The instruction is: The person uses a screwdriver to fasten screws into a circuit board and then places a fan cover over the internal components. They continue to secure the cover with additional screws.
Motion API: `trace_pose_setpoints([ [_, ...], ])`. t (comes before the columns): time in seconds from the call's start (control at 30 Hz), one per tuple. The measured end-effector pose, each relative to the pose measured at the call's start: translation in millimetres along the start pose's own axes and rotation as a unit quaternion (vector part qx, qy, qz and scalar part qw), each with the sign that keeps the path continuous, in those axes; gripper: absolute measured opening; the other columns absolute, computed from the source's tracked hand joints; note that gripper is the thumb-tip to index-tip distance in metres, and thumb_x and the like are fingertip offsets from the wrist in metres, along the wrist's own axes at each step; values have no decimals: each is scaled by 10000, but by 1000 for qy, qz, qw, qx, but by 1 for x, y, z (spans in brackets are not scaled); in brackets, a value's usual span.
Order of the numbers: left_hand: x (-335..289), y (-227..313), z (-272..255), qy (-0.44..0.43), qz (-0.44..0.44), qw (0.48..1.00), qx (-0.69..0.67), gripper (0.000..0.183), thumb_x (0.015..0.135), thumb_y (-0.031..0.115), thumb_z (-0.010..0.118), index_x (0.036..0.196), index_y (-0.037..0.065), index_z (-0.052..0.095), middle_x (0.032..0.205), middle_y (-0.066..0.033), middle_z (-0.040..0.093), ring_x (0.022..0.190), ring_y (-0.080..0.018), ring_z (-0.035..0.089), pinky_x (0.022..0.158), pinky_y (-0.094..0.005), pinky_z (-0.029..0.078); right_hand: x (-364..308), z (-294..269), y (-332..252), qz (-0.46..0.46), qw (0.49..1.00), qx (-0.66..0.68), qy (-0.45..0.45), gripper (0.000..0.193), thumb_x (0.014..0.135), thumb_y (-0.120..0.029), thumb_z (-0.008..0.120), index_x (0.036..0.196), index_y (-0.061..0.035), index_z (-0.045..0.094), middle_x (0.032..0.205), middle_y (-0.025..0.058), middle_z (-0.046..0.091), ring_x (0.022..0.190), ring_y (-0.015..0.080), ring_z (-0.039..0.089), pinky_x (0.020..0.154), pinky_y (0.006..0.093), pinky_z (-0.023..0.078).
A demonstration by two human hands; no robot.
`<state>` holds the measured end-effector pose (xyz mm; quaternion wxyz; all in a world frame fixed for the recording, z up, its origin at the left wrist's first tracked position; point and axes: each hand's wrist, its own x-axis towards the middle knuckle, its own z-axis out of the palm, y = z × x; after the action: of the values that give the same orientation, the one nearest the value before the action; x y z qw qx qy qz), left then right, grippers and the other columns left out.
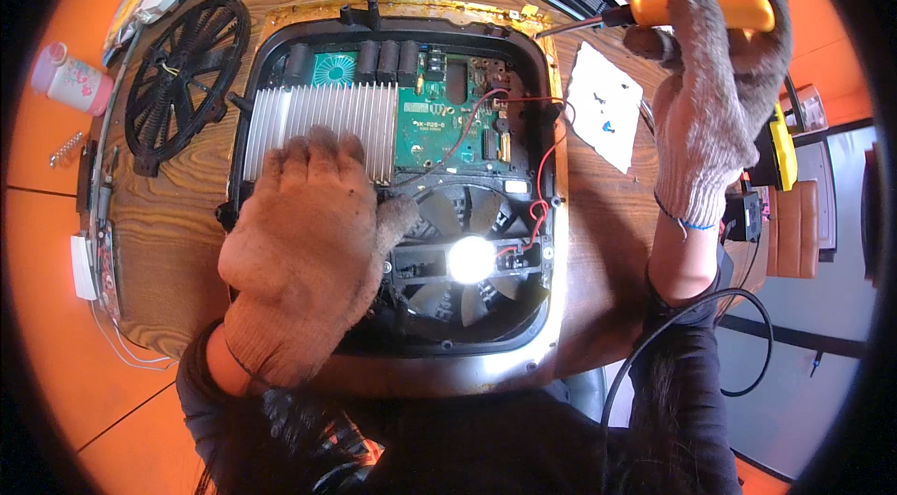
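Observation:
An opened black appliance housing (537,332) lies on the table in front of me. Inside it are a green circuit board (439,135), a silver finned heat sink (322,112) and a black fan (434,304). My left hand (304,238), in a soiled knit glove, rests flat on the heat sink's lower part, its thumb reaching over the fan. My gloved right hand (701,103) is closed round a screwdriver (752,9) with a yellow-orange handle. Its shaft points left, with the tip at the housing's far right corner. Thin red wires (542,177) run along the housing's right side.
A round black grille (187,79) lies to the left. A white sheet (603,112) with small dark bits on it is to the right. A pink bottle (75,79) stands far left, and a black cable (757,304) loops by my right arm. Bright light glares over the fan.

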<state>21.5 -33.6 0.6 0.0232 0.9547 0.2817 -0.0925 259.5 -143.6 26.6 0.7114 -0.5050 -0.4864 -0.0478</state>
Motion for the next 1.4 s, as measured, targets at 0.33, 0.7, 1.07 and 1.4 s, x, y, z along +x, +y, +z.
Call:
trace_pose_setpoints([
  [0.33, 0, 8, -9, -69, -29, 996, 56, 793, 878, 548, 547, 1320, -104, 455, 1379, -266, 471, 1309, -372, 434, 1124, -422, 310, -7, 16, 30, 83, 996, -26, -17, 596, 852, -35, 706, 1366, -9, 406, 985, 184, 672, 854, 248, 707, 645, 285, 612],
  [0.7, 1, 9, -6, -58, -27, 995, 72, 852, 829, 548, 597, 1309, -141, 453, 1379, -290, 464, 1297, -393, 440, 1136, -439, 295, -9, 26, 31, 107, 993, 51, -9, 679, 792, 43, 722, 1371, 21, 369, 1351, 164, 418, 885, 192, 642, 695, 263, 587],
  [1.07, -1, 7, -5, -56, -16, 995, 77, 839, 820, 531, 617, 1309, -132, 458, 1382, -290, 460, 1305, -392, 433, 1103, -444, 333, -9, 29, 30, 84, 996, 28, -24, 639, 792, 55, 707, 1357, -12, 417, 1362, 155, 412, 939, 198, 632, 698, 248, 587],
  [1.4, 2, 11, -10, -74, -36, 994, 77, 830, 820, 510, 637, 1327, -117, 440, 1392, -266, 461, 1310, -391, 430, 1105, -432, 338, -5, 8, 83, -88, 978, 29, -186, 717, 790, 19, 738, 1406, -59, 379, 1448, 140, 373, 1224, 246, 500, 977, 403, 484],
])
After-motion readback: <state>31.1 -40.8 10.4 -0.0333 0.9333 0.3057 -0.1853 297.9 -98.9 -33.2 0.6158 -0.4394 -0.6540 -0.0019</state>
